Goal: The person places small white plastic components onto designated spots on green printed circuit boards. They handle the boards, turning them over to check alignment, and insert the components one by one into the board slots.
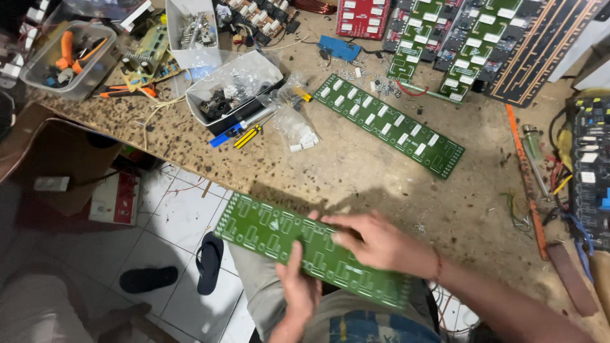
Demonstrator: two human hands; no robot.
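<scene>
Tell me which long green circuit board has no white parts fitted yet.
The green board held by both hands, left hand and right hand. The other board, lying on the table, carries white blocks.

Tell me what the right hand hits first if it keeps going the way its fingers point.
Probably nothing beyond the long green circuit board already under the right hand; its fingers point left along it. Depth past the board's end is unclear.

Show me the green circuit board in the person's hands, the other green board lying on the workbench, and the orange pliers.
Held circuit board (267, 230), head view, on its bare left half.
Board on the workbench (389, 124), head view, on its middle.
Orange pliers (68, 52), head view, on a handle inside the clear tub.
</scene>
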